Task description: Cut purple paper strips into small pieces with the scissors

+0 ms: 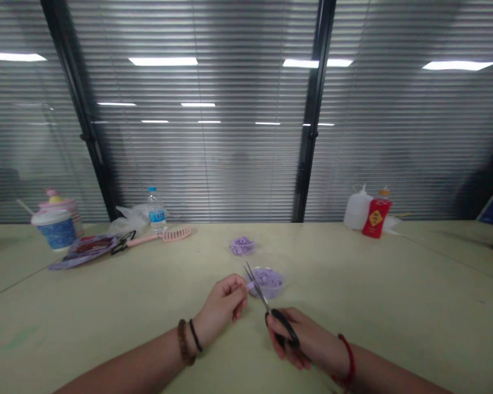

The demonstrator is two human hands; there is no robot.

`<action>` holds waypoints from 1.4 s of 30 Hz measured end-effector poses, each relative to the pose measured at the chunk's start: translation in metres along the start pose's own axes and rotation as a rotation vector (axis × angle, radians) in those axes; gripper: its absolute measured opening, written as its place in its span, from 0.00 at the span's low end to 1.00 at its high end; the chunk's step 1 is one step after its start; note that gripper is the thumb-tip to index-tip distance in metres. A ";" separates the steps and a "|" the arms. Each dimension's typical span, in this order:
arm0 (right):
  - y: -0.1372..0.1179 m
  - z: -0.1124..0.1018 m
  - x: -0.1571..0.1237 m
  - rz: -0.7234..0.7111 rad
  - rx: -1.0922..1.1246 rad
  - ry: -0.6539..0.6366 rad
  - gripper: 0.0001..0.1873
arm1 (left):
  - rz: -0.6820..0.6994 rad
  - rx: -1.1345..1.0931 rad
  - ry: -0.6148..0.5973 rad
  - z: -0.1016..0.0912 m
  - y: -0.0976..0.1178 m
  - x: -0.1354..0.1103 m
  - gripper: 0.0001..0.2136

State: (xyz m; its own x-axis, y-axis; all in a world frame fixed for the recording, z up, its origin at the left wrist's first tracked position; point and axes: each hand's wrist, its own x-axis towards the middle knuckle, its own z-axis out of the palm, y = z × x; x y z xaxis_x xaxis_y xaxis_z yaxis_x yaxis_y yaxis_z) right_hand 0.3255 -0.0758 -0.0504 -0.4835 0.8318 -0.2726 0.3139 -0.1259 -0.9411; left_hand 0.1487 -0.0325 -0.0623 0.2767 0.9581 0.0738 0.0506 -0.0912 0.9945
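Observation:
My right hand [302, 339] is closed round the black handles of a pair of scissors [267, 303], whose blades are parted and point up and left. My left hand [224, 306] is pinched shut on a small purple strip [251, 285] that lies between the blades. Just behind the blades stands a clear bowl [285, 282] holding small purple pieces. A second little heap of purple pieces [242, 245] lies farther back on the pale table [394, 295]. I wear dark bead bracelets on my left wrist and a red cord on the right.
At the back left are a blue-and-white cup [56, 227], a pink container [61, 205], a purple packet [84, 250], a pink comb [164, 236], a plastic bag [127, 221] and a water bottle [155, 209]. A white bottle [356, 208] and a red bottle [377, 218] stand back right.

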 end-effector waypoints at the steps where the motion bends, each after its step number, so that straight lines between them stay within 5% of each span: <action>1: 0.000 0.000 0.000 -0.005 0.007 -0.005 0.32 | 0.000 0.003 -0.002 0.000 0.000 0.000 0.09; 42: 0.002 -0.001 0.003 -0.004 0.047 -0.059 0.31 | -0.020 0.043 -0.003 0.002 0.005 -0.003 0.11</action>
State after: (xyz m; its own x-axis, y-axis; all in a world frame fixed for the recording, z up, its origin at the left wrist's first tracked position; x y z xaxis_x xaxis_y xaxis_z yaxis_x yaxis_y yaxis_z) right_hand 0.3256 -0.0737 -0.0532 -0.5321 0.7995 -0.2788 0.2736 -0.1492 -0.9502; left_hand 0.1501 -0.0365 -0.0579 0.2782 0.9590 0.0541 0.0970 -0.0840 0.9917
